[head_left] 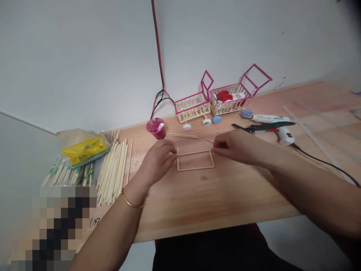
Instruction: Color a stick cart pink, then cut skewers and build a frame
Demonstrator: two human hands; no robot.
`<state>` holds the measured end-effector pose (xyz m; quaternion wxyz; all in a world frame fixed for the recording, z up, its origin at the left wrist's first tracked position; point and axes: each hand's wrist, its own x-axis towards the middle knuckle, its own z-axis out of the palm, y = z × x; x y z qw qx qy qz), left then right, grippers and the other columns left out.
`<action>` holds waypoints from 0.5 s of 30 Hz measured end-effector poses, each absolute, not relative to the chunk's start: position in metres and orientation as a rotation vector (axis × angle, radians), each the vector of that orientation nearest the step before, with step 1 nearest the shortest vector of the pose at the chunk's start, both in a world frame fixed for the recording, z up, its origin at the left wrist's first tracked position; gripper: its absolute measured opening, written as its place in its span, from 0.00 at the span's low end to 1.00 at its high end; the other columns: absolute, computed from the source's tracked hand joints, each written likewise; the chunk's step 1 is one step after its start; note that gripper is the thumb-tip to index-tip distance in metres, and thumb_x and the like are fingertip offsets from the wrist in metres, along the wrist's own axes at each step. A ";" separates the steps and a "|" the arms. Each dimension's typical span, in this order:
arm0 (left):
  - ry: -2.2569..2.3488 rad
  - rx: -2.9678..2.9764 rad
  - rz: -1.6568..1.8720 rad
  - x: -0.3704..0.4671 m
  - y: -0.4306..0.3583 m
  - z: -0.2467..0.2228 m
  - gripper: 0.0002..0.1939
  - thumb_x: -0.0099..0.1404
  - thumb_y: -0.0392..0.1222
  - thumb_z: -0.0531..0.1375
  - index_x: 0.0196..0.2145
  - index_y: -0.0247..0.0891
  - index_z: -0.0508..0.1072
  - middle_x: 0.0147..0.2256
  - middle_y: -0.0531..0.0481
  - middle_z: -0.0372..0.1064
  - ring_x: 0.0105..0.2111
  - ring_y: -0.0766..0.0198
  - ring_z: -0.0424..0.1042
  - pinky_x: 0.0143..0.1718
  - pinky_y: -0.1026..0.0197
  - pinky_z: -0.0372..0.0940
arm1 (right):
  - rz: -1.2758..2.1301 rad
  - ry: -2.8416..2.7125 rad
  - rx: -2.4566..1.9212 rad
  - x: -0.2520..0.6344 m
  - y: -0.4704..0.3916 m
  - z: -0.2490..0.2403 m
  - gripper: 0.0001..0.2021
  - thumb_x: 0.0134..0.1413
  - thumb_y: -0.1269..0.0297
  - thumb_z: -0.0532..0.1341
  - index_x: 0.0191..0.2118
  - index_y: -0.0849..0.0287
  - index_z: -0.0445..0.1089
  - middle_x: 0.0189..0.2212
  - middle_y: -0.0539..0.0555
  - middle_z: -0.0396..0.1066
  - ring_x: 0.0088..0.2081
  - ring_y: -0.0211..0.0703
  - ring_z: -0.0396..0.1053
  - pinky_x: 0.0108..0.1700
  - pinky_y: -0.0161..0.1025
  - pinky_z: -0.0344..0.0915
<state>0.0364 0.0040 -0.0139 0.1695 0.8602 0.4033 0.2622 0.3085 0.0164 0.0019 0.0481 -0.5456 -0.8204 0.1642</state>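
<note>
A small rectangle of thin wooden sticks (196,168) lies flat on the wooden table. At its far left corner, my left hand (159,162) pinches the frame between thumb and finger. My right hand (238,147) is closed at the far right corner, its fingertips on the end of the frame. Just beyond the rectangle rest two loose sticks (183,136), side by side. The end of another short stick (209,140) shows beside my right fingers. My right palm and the undersides of those fingers are partly hidden.
Two stick carts (192,103) with pink rims and bottle-cap wheels stand against the wall. A pink-stained cup (156,130) is left of them. Cutters (265,126) lie over a white glue gun (284,133) at right. Bundled sticks (113,173) and a yellow packet (84,150) are left.
</note>
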 end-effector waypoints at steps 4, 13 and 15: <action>0.953 2.643 0.681 0.047 -0.001 -0.014 0.09 0.64 0.40 0.58 0.41 0.37 0.72 0.50 0.43 0.68 0.48 0.55 0.62 0.52 0.50 0.59 | 0.585 -2.511 -1.799 0.300 0.013 -0.006 0.16 0.49 0.50 0.58 0.24 0.55 0.73 0.20 0.51 0.71 0.23 0.40 0.64 0.24 0.36 0.50; 0.934 2.749 0.489 0.055 -0.001 -0.026 0.09 0.63 0.42 0.58 0.39 0.38 0.74 0.52 0.45 0.69 0.46 0.52 0.61 0.49 0.48 0.61 | 0.496 -2.720 -1.882 0.304 0.014 0.000 0.09 0.45 0.60 0.57 0.21 0.56 0.72 0.19 0.52 0.70 0.21 0.40 0.63 0.23 0.37 0.49; 0.958 2.742 0.527 0.053 -0.001 -0.027 0.10 0.63 0.43 0.58 0.40 0.37 0.74 0.51 0.44 0.69 0.47 0.52 0.61 0.49 0.48 0.61 | 0.501 -2.697 -1.937 0.309 0.016 0.004 0.09 0.44 0.59 0.58 0.23 0.55 0.72 0.21 0.52 0.71 0.22 0.41 0.64 0.23 0.36 0.50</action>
